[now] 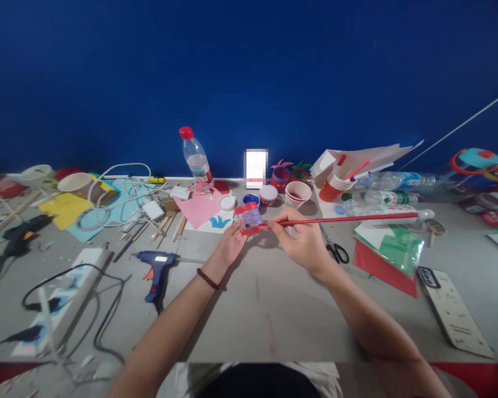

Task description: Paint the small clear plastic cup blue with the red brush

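My left hand (232, 241) is closed round a small clear plastic piece (253, 216) with red painted rims, held above the middle of the table. In my right hand (299, 239) is a long red paintbrush (352, 219), pinched near its tip end. The brush's tip meets the piece's lower red rim. Just behind are an open blue paint jar (251, 199), a jar with a pale pink top (268, 194) and a paper cup (297, 193) with dark liquid inside.
A blue glue gun (156, 273) and a power strip (62, 301) with cables lie left. A bottle (196, 157) stands behind. Scissors (338, 254), coloured sheets (392, 251), a phone (455, 309) and stacked cups (332, 188) are right.
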`<state>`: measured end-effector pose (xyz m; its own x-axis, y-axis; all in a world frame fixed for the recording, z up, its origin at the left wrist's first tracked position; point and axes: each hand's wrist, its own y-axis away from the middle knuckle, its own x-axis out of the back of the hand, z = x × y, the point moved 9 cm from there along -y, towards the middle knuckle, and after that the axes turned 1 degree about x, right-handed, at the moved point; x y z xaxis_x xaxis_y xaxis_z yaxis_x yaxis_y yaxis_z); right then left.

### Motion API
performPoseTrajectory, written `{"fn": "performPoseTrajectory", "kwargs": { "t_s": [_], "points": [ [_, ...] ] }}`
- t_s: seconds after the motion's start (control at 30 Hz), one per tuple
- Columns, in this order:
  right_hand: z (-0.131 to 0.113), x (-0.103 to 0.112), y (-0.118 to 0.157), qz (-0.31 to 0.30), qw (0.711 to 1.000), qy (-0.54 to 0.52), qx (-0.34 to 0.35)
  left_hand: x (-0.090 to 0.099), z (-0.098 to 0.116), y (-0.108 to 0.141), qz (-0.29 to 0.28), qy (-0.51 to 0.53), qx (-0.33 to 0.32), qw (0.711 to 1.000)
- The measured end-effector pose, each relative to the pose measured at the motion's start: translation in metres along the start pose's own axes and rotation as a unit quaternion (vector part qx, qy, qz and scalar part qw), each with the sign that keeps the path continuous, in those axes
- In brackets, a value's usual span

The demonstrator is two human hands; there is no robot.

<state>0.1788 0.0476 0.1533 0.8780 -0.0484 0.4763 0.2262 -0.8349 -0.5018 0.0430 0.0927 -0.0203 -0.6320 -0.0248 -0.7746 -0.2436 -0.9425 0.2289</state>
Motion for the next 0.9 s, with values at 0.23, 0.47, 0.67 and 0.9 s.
{"fn": "performPoseTrajectory", "kwargs": {
  "t_s": [0.23,0.47,0.67,0.9],
  "points": [
    [-0.005,0.001,0.000,-0.012,0.999,0.029,0.016,0.000,-0.001,0.001,0.012,0.018,0.011,1.000],
    [-0.008,0.011,-0.004,0.010,0.999,0.031,0.008,0.004,0.003,0.003,0.030,0.018,0.010,0.999],
    [-0.004,0.018,-0.005,0.025,0.999,0.041,-0.014,0.006,0.005,0.005,0.030,0.032,0.024,0.999],
    [0.018,0.019,-0.010,0.019,0.997,0.055,-0.051,0.013,0.006,0.007,0.051,0.042,0.020,0.998]
  ]
}}
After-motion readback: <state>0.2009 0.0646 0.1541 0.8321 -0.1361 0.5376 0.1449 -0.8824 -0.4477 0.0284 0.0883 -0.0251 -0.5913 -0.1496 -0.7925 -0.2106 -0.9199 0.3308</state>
